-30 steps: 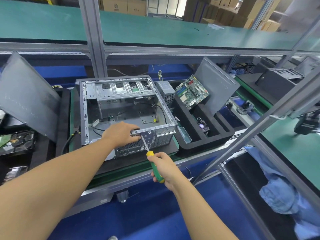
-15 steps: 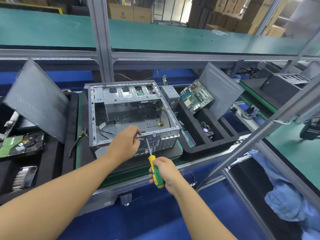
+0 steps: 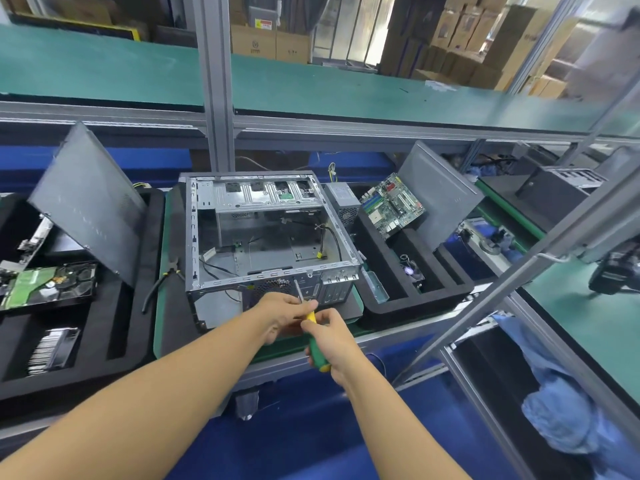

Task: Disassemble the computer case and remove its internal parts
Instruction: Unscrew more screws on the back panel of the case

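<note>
An open grey computer case [image 3: 270,233] lies on a green mat in front of me, almost bare inside apart from some loose wires. My right hand [image 3: 332,337] grips the green and yellow handle of a screwdriver [image 3: 313,336], whose shaft points up at the case's near rear panel. My left hand [image 3: 285,313] is below that panel, its fingers pinched around the screwdriver's shaft beside the yellow collar. A removed motherboard [image 3: 393,204] and a power supply [image 3: 341,199] sit in the black foam tray [image 3: 446,289] to the right.
Black-handled pliers [image 3: 162,282] lie on the mat left of the case. A foam tray on the left holds a hard drive [image 3: 48,287], a heatsink [image 3: 52,349] and a leaning side panel [image 3: 86,206]. Another side panel [image 3: 436,195] leans at the right. Metal frame posts cross the view.
My left hand has come off the case's rear edge and down onto the screwdriver's shaft. The right hand and screwdriver have pulled slightly back from the panel.
</note>
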`<state>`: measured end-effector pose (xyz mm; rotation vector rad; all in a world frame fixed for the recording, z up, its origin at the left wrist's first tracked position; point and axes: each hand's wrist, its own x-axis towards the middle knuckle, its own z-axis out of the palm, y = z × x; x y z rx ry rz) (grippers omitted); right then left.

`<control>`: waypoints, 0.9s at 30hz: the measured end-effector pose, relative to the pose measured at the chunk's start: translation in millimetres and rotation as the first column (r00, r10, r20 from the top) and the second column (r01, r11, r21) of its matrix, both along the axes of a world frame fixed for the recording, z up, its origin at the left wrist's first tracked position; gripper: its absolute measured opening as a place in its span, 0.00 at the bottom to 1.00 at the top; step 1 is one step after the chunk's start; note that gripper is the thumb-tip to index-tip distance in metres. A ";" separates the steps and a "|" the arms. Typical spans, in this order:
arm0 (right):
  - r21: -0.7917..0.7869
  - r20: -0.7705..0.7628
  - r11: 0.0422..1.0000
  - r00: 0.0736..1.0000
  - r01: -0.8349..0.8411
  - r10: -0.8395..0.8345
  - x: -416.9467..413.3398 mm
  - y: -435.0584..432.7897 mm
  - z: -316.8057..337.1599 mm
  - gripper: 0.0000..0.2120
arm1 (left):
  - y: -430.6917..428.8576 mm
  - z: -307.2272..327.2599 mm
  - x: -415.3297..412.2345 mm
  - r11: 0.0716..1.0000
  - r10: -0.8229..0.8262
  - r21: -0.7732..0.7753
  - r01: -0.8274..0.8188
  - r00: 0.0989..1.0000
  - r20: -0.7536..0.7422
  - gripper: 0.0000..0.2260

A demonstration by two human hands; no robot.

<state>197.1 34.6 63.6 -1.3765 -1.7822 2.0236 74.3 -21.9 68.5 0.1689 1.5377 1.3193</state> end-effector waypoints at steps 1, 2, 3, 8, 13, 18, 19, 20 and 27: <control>-0.006 0.006 1.000 1.000 -0.002 0.002 1.2 0.4 0.9 0.10 | 0.7 -1.2 -1.2 1.000 0.004 -0.001 -0.004 1.000 0.003 0.10; -0.027 0.006 1.000 1.000 0.001 -0.001 2.4 0.7 1.7 0.10 | 0.4 -2.0 -2.7 1.000 0.006 0.003 -0.006 1.000 0.017 0.08; -0.066 -0.004 0.998 1.000 0.011 -0.012 3.7 1.2 2.4 0.10 | -0.6 -2.5 -4.4 1.000 0.007 0.010 -0.008 0.999 0.038 0.06; -0.321 -0.008 0.947 1.000 -0.001 -0.002 9.6 0.2 1.7 0.15 | -6.0 -5.6 -9.5 0.994 0.031 0.096 -0.047 0.986 0.166 0.10; -0.196 -0.019 0.980 1.000 -0.023 0.019 8.5 -3.6 1.7 0.12 | -8.9 -8.7 -7.1 0.993 -0.029 0.121 0.013 0.991 0.128 0.12; -0.083 -0.030 0.996 0.999 -0.019 0.017 7.2 -9.6 -3.6 0.07 | -4.6 -10.5 6.2 0.998 -0.033 0.053 0.034 0.999 -0.028 0.14; -0.078 -0.029 0.997 1.000 -0.003 0.000 7.1 -10.0 -4.1 0.06 | -4.6 -10.3 7.7 0.998 -0.008 0.063 0.010 1.000 -0.025 0.13; -0.085 -0.032 0.996 0.999 0.017 -0.020 6.8 -10.2 -4.3 0.05 | -4.9 -9.8 8.7 0.997 0.008 0.074 -0.007 1.000 -0.013 0.13; -0.344 -0.086 0.934 0.988 0.095 -0.132 3.4 -12.7 4.2 0.15 | -11.0 -9.5 3.4 0.990 0.066 0.116 -0.075 0.995 0.080 0.12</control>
